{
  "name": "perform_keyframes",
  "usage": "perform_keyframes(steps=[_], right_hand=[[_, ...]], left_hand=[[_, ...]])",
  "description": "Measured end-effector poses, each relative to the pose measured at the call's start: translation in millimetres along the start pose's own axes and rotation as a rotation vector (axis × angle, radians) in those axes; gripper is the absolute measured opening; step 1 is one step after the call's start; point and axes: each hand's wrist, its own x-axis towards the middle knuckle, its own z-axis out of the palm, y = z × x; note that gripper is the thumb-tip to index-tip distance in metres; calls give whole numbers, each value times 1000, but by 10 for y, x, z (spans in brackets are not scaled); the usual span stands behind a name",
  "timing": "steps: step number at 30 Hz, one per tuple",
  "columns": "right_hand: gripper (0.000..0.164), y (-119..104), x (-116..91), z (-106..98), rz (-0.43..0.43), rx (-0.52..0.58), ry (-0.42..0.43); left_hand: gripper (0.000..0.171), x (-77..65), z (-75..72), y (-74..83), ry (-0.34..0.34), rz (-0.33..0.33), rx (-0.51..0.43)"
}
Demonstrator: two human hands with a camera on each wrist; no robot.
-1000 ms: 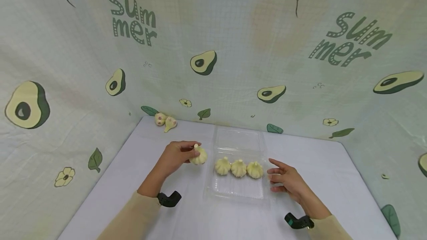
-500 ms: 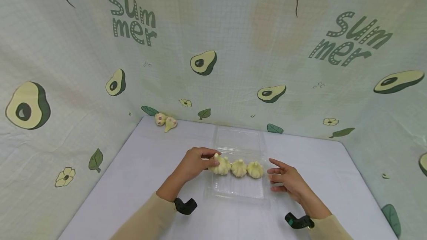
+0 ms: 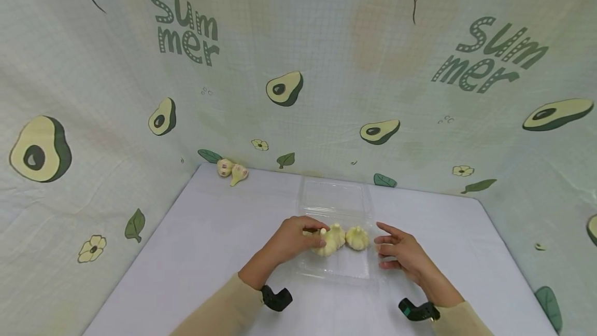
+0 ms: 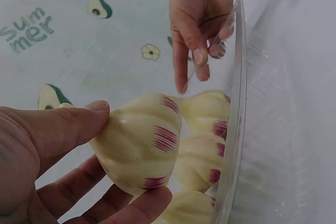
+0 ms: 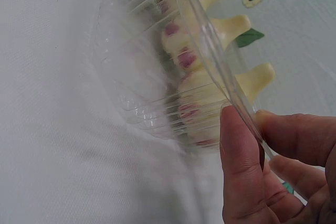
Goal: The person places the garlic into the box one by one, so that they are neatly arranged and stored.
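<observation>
While pinched, garlic point(image 4: 137, 145): smooth, ribbed, round.
Box point(image 3: 347, 264): clear plastic.
Left hand point(image 3: 296, 236): pinching garlic.
Right hand point(image 3: 401, 254): pinching rim point(image 5: 239, 103).

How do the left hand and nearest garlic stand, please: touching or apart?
Touching: the left wrist view shows the left hand gripping the garlic, thumb pressed against it.

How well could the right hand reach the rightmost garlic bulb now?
Probably yes: the rightmost garlic bulb lies close by, but the right hand would first need to release the clear box.
</observation>
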Motion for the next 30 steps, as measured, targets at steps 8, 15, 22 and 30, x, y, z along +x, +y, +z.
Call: perform_keyframes(steps=[8,15,22,30], right_hand=[[76,5,10,-9,-1,-4,-2],[76,-3,10,1,-1,-2,0],[73,14,-1,-1,-8,-5,-6],[72,14,-6,-4,-15,-6,-12]], left_hand=[[25,43,263,51,-34,11,19],[26,99,516,111,-40,58,74],[26,117,677,139,-50,63,183],[25,167,825,124,-53,93,235]])
